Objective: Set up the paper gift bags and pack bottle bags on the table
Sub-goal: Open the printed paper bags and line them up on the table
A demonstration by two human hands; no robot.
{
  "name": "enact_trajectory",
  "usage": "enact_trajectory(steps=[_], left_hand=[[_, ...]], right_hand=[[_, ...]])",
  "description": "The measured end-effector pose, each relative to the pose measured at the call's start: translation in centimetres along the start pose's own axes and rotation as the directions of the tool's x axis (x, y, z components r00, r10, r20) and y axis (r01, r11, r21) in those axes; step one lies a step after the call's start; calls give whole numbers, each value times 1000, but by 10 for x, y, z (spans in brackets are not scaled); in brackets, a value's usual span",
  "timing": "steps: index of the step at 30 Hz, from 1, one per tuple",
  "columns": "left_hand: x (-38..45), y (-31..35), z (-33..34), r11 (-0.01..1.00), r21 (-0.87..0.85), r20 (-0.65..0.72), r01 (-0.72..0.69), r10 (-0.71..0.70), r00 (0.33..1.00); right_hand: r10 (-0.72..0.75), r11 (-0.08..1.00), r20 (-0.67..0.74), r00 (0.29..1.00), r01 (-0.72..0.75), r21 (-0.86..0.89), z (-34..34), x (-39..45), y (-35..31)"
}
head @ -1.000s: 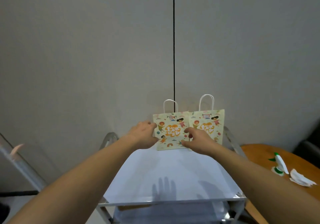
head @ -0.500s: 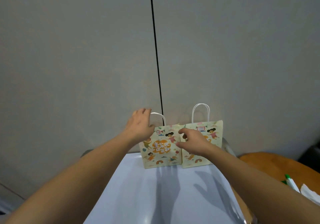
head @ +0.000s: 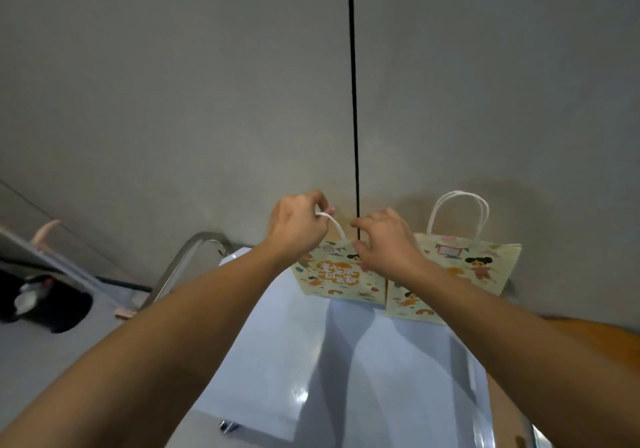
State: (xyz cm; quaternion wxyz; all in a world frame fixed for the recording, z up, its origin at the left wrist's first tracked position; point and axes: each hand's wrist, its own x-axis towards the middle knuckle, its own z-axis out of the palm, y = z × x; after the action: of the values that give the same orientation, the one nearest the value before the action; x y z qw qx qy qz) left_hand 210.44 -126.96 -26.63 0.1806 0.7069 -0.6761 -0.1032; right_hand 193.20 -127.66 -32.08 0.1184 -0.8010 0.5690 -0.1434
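Both hands are up at the left gift bag (head: 337, 276), standing at the table's (head: 277, 361) far edge: left hand (head: 298, 228) pinches its white handle (head: 334, 226), right hand (head: 384, 243) curls at the rim, its hold hidden. It looks light, thin, crushable paper, so the rim or handles are best.

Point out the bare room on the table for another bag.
Free: the pale table top in front of the left bag, between the forearms. Crowded: the back edge, where both hands work at the left bag beside the right bag.
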Motion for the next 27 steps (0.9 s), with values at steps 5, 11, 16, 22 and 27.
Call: enact_trajectory(steps=[5,11,16,22,27], left_hand=[[-17,-12,-31,997,-62,-107,54,-60,992],[-75,-51,-93,990,-16,-269,137,-136,953],[-169,-100,-156,967,18,-377,254,-229,898],[-337,-154,-217,902,-5,-546,432,-365,754],[-496,-187,-259,785,-19,-604,620,-503,618]], right_hand=[[-84,977,42,996,74,200,9,7,-37],[-236,940,-30,971,236,247,14,-6,-105],[-505,858,-69,860,510,68,36,-48,-207],[-741,669,52,669,743,-16,44,-148,-344],[-885,463,96,456,883,73,59,-261,-453]])
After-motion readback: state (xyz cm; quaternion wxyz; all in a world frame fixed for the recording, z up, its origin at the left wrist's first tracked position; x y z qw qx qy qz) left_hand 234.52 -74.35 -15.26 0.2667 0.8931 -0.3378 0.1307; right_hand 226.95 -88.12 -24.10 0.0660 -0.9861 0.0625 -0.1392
